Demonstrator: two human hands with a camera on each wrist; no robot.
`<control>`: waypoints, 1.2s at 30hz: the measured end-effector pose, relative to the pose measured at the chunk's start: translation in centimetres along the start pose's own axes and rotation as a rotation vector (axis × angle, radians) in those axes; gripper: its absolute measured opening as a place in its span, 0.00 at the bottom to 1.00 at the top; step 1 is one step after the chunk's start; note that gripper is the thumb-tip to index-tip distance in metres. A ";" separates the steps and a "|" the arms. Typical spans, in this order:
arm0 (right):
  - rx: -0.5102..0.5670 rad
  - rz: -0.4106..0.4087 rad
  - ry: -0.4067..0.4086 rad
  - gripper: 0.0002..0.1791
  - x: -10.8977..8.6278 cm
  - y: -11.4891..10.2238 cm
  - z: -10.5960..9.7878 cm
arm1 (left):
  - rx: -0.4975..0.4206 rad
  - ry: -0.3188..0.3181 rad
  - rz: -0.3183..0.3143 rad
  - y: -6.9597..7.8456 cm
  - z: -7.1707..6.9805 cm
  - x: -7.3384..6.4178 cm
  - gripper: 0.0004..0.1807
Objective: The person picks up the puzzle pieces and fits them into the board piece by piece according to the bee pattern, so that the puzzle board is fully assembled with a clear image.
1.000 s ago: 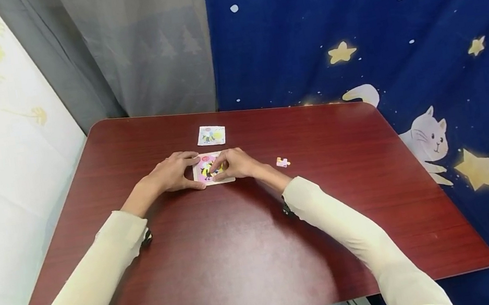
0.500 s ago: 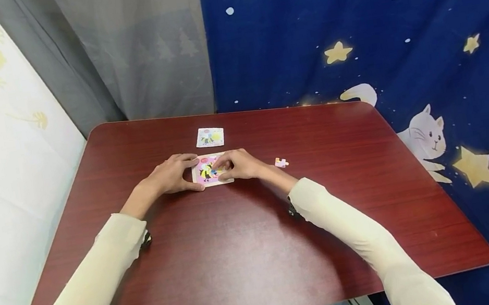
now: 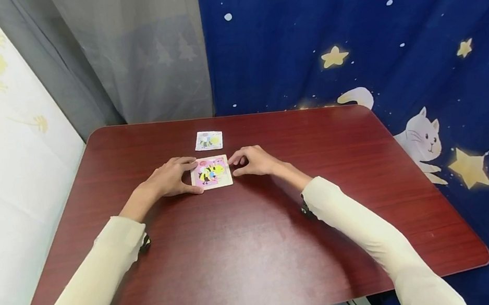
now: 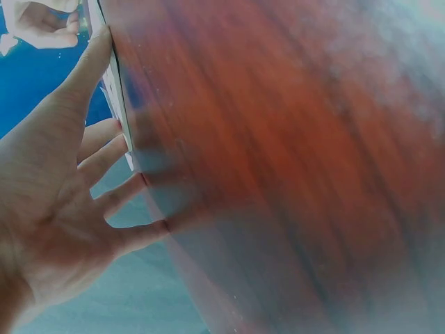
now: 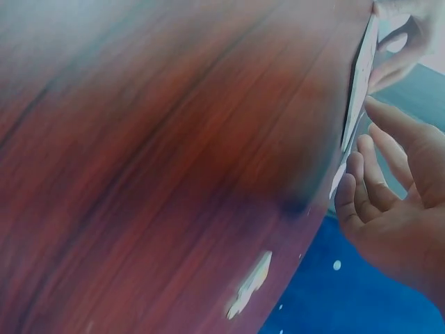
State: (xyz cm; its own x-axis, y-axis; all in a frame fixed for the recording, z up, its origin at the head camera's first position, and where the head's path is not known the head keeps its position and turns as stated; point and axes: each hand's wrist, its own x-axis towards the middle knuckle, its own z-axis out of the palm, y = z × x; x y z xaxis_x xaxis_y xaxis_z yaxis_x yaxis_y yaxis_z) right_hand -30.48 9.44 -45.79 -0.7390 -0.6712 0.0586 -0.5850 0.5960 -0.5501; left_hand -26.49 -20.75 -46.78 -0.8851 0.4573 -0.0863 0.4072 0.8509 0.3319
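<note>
A square jigsaw puzzle with a pink ground and a yellow-and-black bee lies in its pale frame on the table. A paler patch shows at its lower right. My left hand holds the frame's left side, thumb at the near corner and fingertips at the far one. In the left wrist view those fingers are spread. My right hand is just beside the frame's right edge, fingers loosely curved, nothing seen between them. A loose jigsaw piece lies on the table in the right wrist view; the right arm hides it from the head view.
A small white card with a similar bee picture lies behind the puzzle. The dark red tabletop has rounded corners. A grey curtain and a blue starry one hang behind it.
My right hand has drawn back off the puzzle to its right edge, uncovering the bee. Its arm now covers the loose piece. My left hand stays at the frame's left side.
</note>
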 end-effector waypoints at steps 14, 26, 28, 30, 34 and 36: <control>-0.059 0.088 0.046 0.19 -3.6 3.4 -3.3 | -0.001 0.010 0.013 0.0 0.1 -0.2 0.54; -0.137 0.141 0.005 0.21 -6.5 5.2 -5.1 | -0.004 0.002 0.006 0.0 0.2 -0.5 0.54; -0.147 0.151 -0.012 0.22 -6.8 5.4 -5.1 | 0.001 0.004 0.007 0.0 0.2 -0.5 0.54; -0.161 0.161 -0.032 0.22 -7.0 5.6 -5.2 | 0.003 0.004 0.004 0.0 0.3 -0.4 0.54; -0.183 0.173 -0.051 0.20 -7.3 5.8 -5.2 | 0.006 0.006 0.003 0.0 0.2 -0.4 0.54; -0.185 0.179 -0.050 0.19 -7.3 5.8 -5.2 | 0.008 0.005 0.003 0.0 0.2 -0.4 0.54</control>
State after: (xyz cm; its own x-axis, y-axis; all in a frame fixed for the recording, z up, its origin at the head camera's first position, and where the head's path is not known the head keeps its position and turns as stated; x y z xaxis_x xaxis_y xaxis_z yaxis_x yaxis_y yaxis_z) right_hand -30.19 20.11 -45.10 -0.8213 -0.5663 -0.0695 -0.5013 0.7744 -0.3861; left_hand -26.10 -20.91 -46.91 -0.8852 0.4582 -0.0804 0.4114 0.8518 0.3243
